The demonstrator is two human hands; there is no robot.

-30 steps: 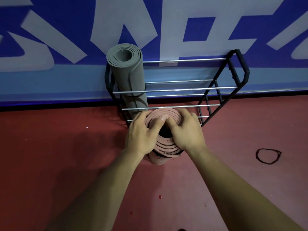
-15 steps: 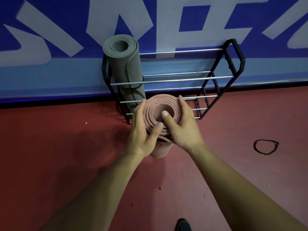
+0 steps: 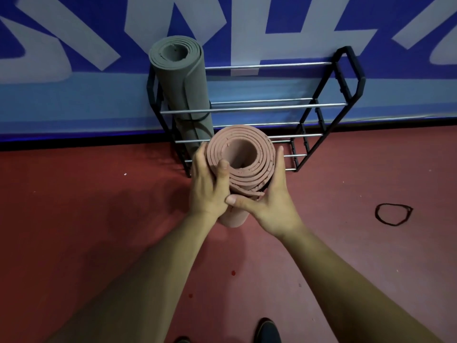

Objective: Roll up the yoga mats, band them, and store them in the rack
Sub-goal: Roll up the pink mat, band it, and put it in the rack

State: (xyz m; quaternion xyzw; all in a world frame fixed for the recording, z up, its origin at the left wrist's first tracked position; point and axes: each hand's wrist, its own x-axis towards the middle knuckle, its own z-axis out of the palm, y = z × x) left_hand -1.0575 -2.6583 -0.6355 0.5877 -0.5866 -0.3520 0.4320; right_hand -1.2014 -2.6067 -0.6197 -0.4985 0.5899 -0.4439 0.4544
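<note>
I hold the pink mat (image 3: 241,157) upright on its end on the red floor (image 3: 99,219), just in front of the rack (image 3: 321,105), its loose coils facing up at me. My left hand (image 3: 207,186) wraps its left side with the thumb hooked over the top edge; my right hand (image 3: 272,204) clasps the near right side, thumb laid across the outer layers to keep them from springing open. A dark strip shows at the roll's right edge under my right hand; whether it is a band I cannot tell. Behind it, at the far left of the rack, the grey mat (image 3: 180,78) stands stored with a black band around its middle. A spare band (image 3: 393,214) lies on the floor well off to the right. By my reckoning one mat is done and this one is rolled but not yet racked; open slots wait to the right of the grey mat
</note>
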